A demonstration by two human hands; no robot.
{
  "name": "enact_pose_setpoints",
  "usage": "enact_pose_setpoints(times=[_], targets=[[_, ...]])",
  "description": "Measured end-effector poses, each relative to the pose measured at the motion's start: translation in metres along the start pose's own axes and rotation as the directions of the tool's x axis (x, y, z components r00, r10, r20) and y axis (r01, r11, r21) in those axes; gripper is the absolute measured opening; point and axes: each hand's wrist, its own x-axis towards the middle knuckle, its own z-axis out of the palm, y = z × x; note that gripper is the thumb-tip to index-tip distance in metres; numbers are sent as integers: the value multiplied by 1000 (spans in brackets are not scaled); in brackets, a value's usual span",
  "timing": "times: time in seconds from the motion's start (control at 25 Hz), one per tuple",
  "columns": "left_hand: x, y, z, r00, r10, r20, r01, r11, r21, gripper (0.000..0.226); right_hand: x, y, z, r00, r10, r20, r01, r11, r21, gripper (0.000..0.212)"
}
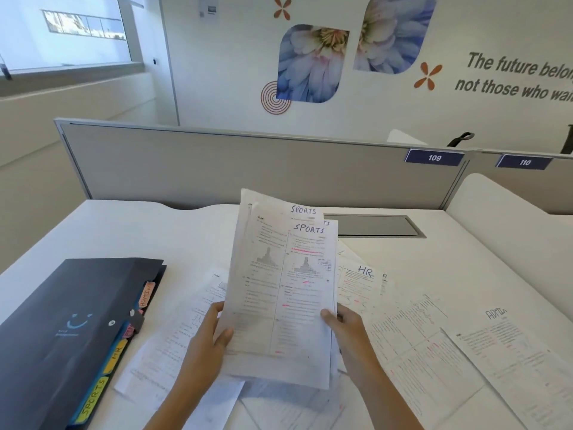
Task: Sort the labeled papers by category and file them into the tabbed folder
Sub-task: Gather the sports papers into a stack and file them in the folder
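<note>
1. In the head view, the person held a stack of SPORTS papers [285,290] upright above the middle of the white desk [155,231], with the handwritten labels at the top.
2. The left hand [210,333] gripped the stack's lower left edge, thumb on the front sheet and fingers behind it.
3. The right hand [347,330] gripped the lower right edge the same way, its thumb laid over the front.
4. The sheets were not squared; the top edges stepped, so that two labels showed in full and a third peeked out at the right.
5. The dark tabbed folder [71,330] lay closed on the desk's left side, well apart from the stack. Its coloured tabs stuck out along the right edge, the yellow SPORTS tab [93,398] nearest the person.
6. Loose sheets [173,346] lay between the folder and the left hand, overlapping one another.
7. On the right, an HR paper [359,280] lay just beside the stack, and an ADMIN paper [511,352] farther out toward the desk's right edge.
8. Bare desk showed behind the folder and on the far right, up to the grey partition [248,162]; a closed cable hatch [375,226] sat flush behind the stack.
</note>
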Motion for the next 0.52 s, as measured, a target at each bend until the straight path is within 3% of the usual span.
enact_pose_setpoints(times=[0.16, 0.32, 0.52], targets=[[6, 17, -20, 974, 170, -152, -177, 983, -38, 33, -12, -31, 10, 968, -245, -54, 249, 964, 95, 20], [6, 42, -32, 931, 236, -279, -293, 938, -185, 26, -22, -46, 19, 927, -366, -77, 374, 916, 144, 38], [-12, 60, -28, 908, 261, -327, -329, 928, -174, 25, -33, -46, 26, 891, -450, -64, 454, 885, 103, 42]])
